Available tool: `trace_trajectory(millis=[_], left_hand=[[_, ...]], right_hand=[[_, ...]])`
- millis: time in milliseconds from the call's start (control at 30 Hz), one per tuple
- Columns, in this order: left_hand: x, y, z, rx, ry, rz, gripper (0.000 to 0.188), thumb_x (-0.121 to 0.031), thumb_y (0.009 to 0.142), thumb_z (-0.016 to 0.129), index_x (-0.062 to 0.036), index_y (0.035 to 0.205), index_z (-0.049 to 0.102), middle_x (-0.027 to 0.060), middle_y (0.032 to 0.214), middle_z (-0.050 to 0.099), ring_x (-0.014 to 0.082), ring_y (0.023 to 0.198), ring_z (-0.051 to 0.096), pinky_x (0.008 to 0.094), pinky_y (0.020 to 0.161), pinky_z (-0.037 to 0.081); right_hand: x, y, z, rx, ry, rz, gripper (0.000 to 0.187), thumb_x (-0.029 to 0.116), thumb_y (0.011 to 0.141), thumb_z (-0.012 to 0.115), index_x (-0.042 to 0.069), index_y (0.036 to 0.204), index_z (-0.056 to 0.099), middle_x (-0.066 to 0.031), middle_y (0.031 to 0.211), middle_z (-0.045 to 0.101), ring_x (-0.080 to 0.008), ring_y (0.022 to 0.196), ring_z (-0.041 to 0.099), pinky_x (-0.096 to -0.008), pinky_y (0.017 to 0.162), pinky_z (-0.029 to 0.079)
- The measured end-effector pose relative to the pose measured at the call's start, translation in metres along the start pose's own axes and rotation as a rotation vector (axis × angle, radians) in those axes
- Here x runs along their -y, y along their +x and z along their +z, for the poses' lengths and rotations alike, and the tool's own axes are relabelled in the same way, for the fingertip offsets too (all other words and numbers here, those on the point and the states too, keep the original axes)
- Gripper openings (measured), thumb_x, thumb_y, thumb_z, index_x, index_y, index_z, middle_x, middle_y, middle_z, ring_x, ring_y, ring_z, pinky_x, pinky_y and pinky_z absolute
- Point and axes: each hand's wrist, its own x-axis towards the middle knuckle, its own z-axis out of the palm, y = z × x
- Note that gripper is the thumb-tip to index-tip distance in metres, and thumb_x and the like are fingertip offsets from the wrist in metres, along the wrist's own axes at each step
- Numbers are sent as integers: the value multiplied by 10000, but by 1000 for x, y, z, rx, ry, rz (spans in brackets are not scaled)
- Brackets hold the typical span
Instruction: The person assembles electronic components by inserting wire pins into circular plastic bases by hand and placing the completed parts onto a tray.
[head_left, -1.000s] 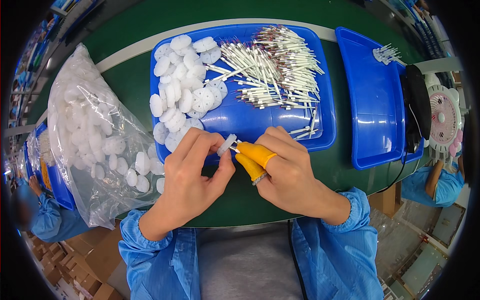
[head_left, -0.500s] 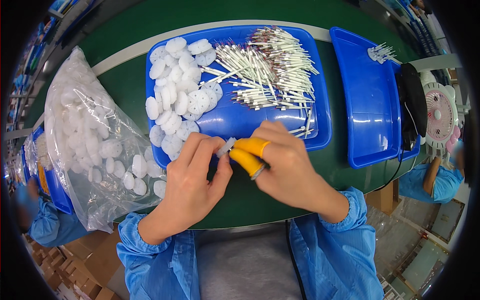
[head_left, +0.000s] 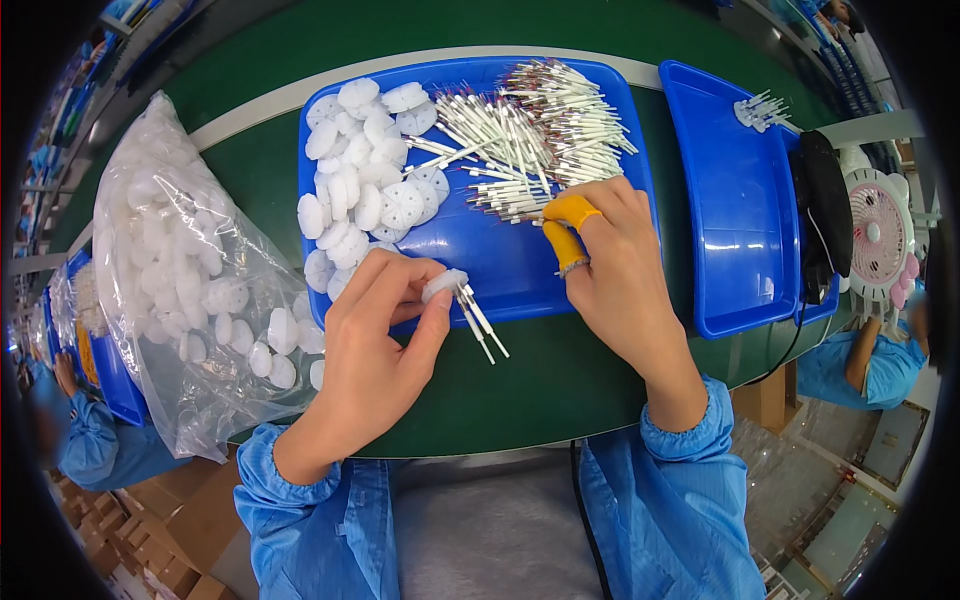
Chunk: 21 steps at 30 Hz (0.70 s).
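White rods (head_left: pixel 487 324) on disc (head_left: pixel 445 281), long axes aslant, tips nearward and right.

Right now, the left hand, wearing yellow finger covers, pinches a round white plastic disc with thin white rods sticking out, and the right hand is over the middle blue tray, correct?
No: the yellow finger covers are on the right hand, over the blue tray, as the head view shows. The bare left hand does pinch the white disc with rods.

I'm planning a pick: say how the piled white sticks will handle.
The piled white sticks look stiff, lying straight across each other. They're probably light, being so thin. Loosely crisscrossed, they may shift when one is pulled.
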Motion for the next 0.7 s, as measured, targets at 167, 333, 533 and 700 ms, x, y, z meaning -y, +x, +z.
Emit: trace_trajectory(millis=[167, 333, 533, 700], left_hand=[[6, 1, 2, 13, 19, 50, 170, 35, 953, 731, 36, 1119, 693, 122, 1034, 681, 243, 920, 757, 336, 855, 650], [9, 0, 1, -6, 81, 138, 214, 47, 926, 751, 34, 1133, 694, 130, 1023, 673, 252, 879, 740, 334, 810, 638], [10, 0, 3, -13, 169, 215, 230, 42, 912, 768, 31, 1128, 689, 142, 1008, 664, 264, 841, 734, 324, 758, 618], [13, -3, 4, -35, 166, 177, 215, 31, 890, 803, 19, 1045, 655, 125, 950, 666, 254, 797, 745, 320, 727, 617]], right_hand=[[23, -11, 1, 61, 474, -120, 403, -114, 670, 748, -75, 1070, 721, -142, 1064, 641, -321, 1031, 586, -411, 882, 445], [32, -12, 0, 238, 437, -225, 386, -110, 644, 752, -79, 1028, 731, -115, 989, 586, -291, 944, 568, -407, 823, 447], [25, -11, 2, 195, 323, -205, 360, -96, 652, 734, -105, 1012, 743, -130, 971, 597, -291, 952, 576, -408, 833, 460], [27, -9, 3, 191, 308, -186, 341, -90, 659, 730, -115, 999, 744, -140, 968, 606, -305, 957, 579, -419, 840, 463]])
